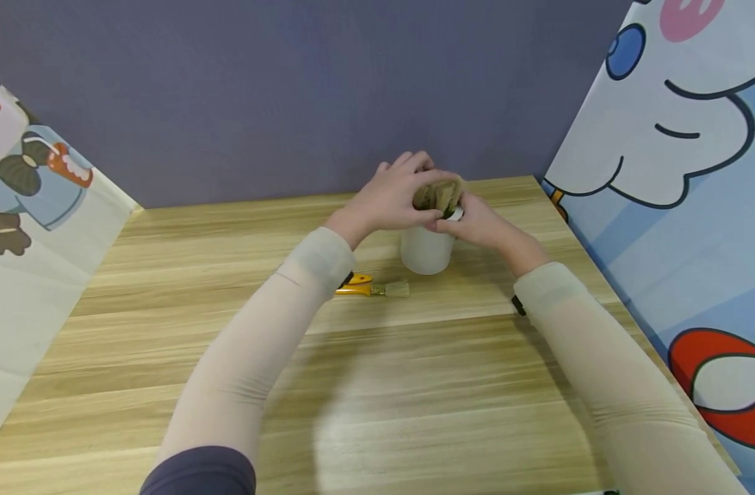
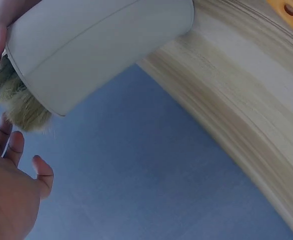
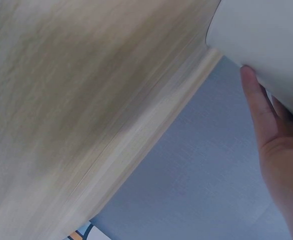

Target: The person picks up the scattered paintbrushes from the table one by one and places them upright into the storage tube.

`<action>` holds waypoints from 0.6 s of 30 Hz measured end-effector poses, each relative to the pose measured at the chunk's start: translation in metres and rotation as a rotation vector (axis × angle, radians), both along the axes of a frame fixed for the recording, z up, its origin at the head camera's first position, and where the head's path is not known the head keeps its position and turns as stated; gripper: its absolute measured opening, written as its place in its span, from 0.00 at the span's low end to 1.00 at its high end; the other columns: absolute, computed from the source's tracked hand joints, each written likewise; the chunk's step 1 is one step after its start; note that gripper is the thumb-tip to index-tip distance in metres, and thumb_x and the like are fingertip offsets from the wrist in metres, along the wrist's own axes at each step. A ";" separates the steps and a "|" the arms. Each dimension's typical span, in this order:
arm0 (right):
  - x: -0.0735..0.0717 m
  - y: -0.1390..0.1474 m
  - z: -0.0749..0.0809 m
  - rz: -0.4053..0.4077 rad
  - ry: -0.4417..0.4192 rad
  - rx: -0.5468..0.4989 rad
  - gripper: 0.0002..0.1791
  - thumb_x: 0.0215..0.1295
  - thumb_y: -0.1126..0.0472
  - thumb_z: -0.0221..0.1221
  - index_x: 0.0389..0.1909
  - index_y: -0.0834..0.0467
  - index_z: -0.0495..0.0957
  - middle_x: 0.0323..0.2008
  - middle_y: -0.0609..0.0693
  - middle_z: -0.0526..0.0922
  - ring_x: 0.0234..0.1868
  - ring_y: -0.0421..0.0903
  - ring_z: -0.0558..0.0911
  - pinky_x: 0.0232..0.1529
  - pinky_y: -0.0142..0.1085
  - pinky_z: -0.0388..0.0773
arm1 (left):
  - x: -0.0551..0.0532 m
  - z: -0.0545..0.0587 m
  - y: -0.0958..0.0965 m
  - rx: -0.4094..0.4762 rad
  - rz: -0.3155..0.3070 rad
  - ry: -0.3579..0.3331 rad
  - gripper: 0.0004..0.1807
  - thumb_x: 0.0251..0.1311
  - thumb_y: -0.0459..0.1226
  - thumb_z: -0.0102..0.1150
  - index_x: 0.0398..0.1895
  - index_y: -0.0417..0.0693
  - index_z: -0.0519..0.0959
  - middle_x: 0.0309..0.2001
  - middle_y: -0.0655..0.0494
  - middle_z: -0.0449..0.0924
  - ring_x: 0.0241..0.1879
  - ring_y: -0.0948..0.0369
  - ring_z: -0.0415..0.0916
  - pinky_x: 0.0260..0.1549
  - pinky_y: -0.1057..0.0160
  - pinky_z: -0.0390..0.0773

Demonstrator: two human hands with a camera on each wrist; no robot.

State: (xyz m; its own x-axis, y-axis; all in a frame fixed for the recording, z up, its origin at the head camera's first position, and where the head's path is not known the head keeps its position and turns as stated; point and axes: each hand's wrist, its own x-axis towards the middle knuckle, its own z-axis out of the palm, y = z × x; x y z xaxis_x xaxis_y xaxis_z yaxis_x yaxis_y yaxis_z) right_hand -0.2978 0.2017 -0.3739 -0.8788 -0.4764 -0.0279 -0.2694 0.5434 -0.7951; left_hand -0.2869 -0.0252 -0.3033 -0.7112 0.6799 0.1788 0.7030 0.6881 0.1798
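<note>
A white cylindrical container (image 1: 425, 251) stands on the wooden table, with a brown bristly bundle (image 1: 436, 197) at its mouth. My left hand (image 1: 392, 196) reaches over the top, thumb and forefinger around the bundle. In the left wrist view, pale bristles (image 2: 24, 107) stick out past the container's rim, close to the left fingertips. My right hand (image 1: 479, 223) grips the container near its rim from the right. The right wrist view shows a finger of that hand against the container's side (image 3: 266, 37). What lies inside the container is hidden.
A paintbrush (image 1: 359, 284) with a yellow handle and pale bristles lies on the table (image 1: 427, 392) just left of the container, partly behind my left sleeve. A grey-blue wall (image 1: 260, 103) rises behind the table. Cartoon-printed panels (image 1: 674, 158) flank it.
</note>
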 end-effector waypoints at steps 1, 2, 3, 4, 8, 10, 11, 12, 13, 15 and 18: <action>0.000 0.000 0.000 0.005 0.004 -0.005 0.45 0.71 0.38 0.65 0.80 0.53 0.60 0.71 0.59 0.74 0.66 0.59 0.78 0.64 0.56 0.76 | 0.000 0.000 0.001 -0.004 -0.002 0.004 0.32 0.71 0.58 0.64 0.77 0.76 0.70 0.65 0.59 0.70 0.63 0.58 0.64 0.53 0.53 0.64; 0.000 0.000 0.000 0.009 0.006 -0.010 0.44 0.72 0.38 0.65 0.79 0.53 0.61 0.70 0.58 0.74 0.67 0.59 0.78 0.65 0.57 0.76 | 0.000 0.000 0.003 -0.012 -0.003 0.013 0.32 0.71 0.59 0.64 0.77 0.75 0.70 0.65 0.59 0.70 0.63 0.58 0.64 0.54 0.53 0.64; 0.000 0.000 0.000 0.015 0.007 -0.016 0.43 0.72 0.39 0.65 0.79 0.52 0.61 0.71 0.58 0.73 0.68 0.58 0.77 0.66 0.57 0.75 | 0.000 0.000 0.005 -0.020 -0.003 0.023 0.32 0.71 0.59 0.64 0.77 0.74 0.71 0.65 0.59 0.70 0.63 0.58 0.64 0.54 0.52 0.64; 0.000 0.001 0.000 0.016 0.008 -0.016 0.42 0.72 0.40 0.65 0.78 0.52 0.61 0.71 0.57 0.73 0.68 0.58 0.77 0.67 0.57 0.75 | 0.000 0.000 0.007 -0.029 0.000 0.034 0.32 0.71 0.59 0.64 0.76 0.73 0.72 0.65 0.59 0.70 0.63 0.58 0.64 0.54 0.52 0.64; 0.000 0.000 -0.001 0.029 0.006 -0.033 0.38 0.74 0.43 0.65 0.76 0.53 0.63 0.69 0.56 0.73 0.66 0.57 0.77 0.66 0.57 0.75 | -0.001 -0.002 0.019 -0.041 0.028 0.076 0.31 0.71 0.60 0.64 0.75 0.70 0.73 0.64 0.60 0.70 0.62 0.58 0.64 0.53 0.52 0.63; 0.000 0.000 -0.001 0.036 0.012 -0.039 0.36 0.75 0.45 0.64 0.75 0.54 0.64 0.68 0.56 0.74 0.65 0.56 0.78 0.65 0.56 0.75 | -0.002 -0.003 0.024 -0.047 0.051 0.097 0.31 0.71 0.61 0.63 0.74 0.70 0.72 0.64 0.61 0.70 0.60 0.59 0.64 0.52 0.53 0.62; -0.001 0.000 -0.001 0.039 0.019 -0.044 0.35 0.75 0.45 0.64 0.75 0.54 0.64 0.67 0.56 0.74 0.64 0.56 0.78 0.64 0.55 0.76 | -0.002 -0.004 0.027 -0.053 0.060 0.109 0.32 0.71 0.61 0.63 0.75 0.70 0.71 0.64 0.61 0.70 0.60 0.59 0.64 0.52 0.53 0.61; -0.001 0.000 -0.002 0.042 0.026 -0.048 0.35 0.75 0.46 0.64 0.75 0.54 0.64 0.67 0.56 0.74 0.64 0.56 0.78 0.64 0.55 0.76 | -0.003 -0.005 0.029 -0.060 0.068 0.117 0.32 0.71 0.61 0.62 0.75 0.70 0.71 0.64 0.62 0.70 0.60 0.59 0.64 0.51 0.53 0.61; -0.001 0.000 -0.002 0.044 0.031 -0.049 0.35 0.75 0.47 0.64 0.75 0.54 0.64 0.67 0.55 0.74 0.63 0.55 0.78 0.63 0.55 0.76 | -0.003 -0.005 0.030 -0.068 0.074 0.124 0.32 0.71 0.62 0.61 0.75 0.70 0.70 0.65 0.61 0.70 0.60 0.59 0.64 0.51 0.53 0.61; -0.001 -0.001 -0.002 0.049 0.037 -0.050 0.34 0.75 0.47 0.64 0.75 0.54 0.65 0.66 0.56 0.75 0.62 0.56 0.78 0.62 0.55 0.77 | -0.003 -0.006 0.031 -0.073 0.079 0.126 0.33 0.71 0.62 0.60 0.76 0.70 0.69 0.65 0.61 0.70 0.60 0.59 0.64 0.51 0.53 0.60; 0.000 0.000 0.000 0.033 0.015 -0.034 0.38 0.74 0.43 0.65 0.76 0.53 0.64 0.68 0.57 0.74 0.65 0.56 0.78 0.64 0.56 0.76 | -0.003 -0.004 0.029 -0.057 0.080 0.109 0.34 0.71 0.64 0.59 0.76 0.72 0.69 0.65 0.62 0.70 0.60 0.59 0.64 0.52 0.52 0.61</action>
